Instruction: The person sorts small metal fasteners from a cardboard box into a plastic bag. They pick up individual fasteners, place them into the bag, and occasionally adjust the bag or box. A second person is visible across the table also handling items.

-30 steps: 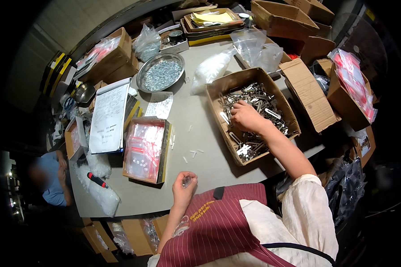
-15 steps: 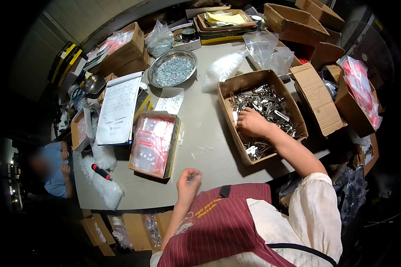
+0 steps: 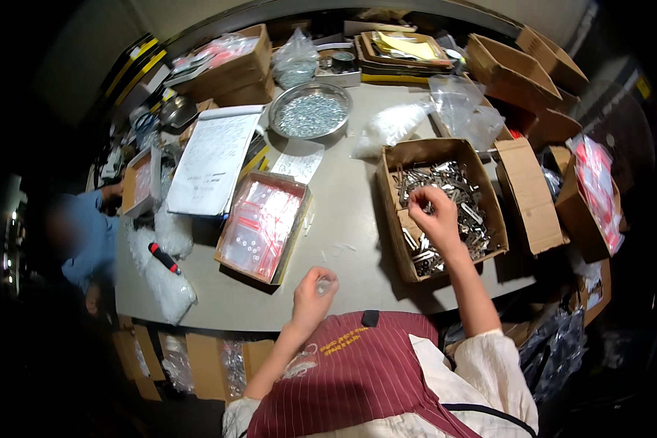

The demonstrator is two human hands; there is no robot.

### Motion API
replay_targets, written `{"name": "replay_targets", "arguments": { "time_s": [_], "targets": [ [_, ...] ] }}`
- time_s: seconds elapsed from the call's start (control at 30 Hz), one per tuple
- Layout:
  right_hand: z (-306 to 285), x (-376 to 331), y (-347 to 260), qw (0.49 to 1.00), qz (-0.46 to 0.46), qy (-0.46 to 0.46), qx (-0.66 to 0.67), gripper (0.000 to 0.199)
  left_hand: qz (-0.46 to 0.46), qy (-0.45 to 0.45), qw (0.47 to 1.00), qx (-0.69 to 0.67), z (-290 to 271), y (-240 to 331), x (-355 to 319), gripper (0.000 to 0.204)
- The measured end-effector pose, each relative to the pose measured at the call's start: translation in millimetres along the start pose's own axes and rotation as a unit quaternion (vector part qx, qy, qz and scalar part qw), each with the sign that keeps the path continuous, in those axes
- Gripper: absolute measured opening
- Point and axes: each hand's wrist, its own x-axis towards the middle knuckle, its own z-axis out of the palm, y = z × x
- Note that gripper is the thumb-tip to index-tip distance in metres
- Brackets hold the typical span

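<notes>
Cartons [image 3: 515, 69] and clear bags [image 3: 296, 55] were crowded along the far side of a broad grey desk [image 3: 350, 186]. Above a deep brown cardboard box [image 3: 493, 208] of loose, elongated silvery metal pieces [image 3: 445, 175], the right hand [image 3: 439, 219] was held with fingers curled toward the thumb; whether anything was pinched could not be told. By the desk's front edge, a small clear plastic item [image 3: 324, 285] was cupped in the bent fingers of the left hand [image 3: 311, 299]. Tangled pieces could be dragged out together if one were tugged from the heap, and a lowered wrist could be caught on the box's near wall. Thin white sticks [image 3: 350, 247] could be swept off the front edge by a passing forearm. Open room was offered between the box and a yellow-and-black tray [image 3: 296, 232] of red-striped bags [image 3: 255, 219]; rightward, passage was hemmed by a tan cardboard flap [image 3: 529, 197].
</notes>
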Motion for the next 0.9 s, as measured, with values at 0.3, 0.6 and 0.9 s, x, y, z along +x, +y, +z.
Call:
{"name": "replay_targets", "arguments": {
  "time_s": [0.3,0.6,0.9],
  "targets": [
    [40,-71,-80,0.97,-0.199,-0.138,-0.029,0.019,0.094,-0.047,0.994,-0.032,14,65,32,0.022],
    [21,-58,-80,0.872,-0.148,-0.454,-0.103,0.044,0.087,-0.138,0.985,-0.061,-8,76,30,0.027],
    [18,-15,-118,0.905,-0.302,-0.295,-0.044,0.031,-0.027,-0.274,0.92,-0.28,-28,84,34,0.031]
  ]
}}
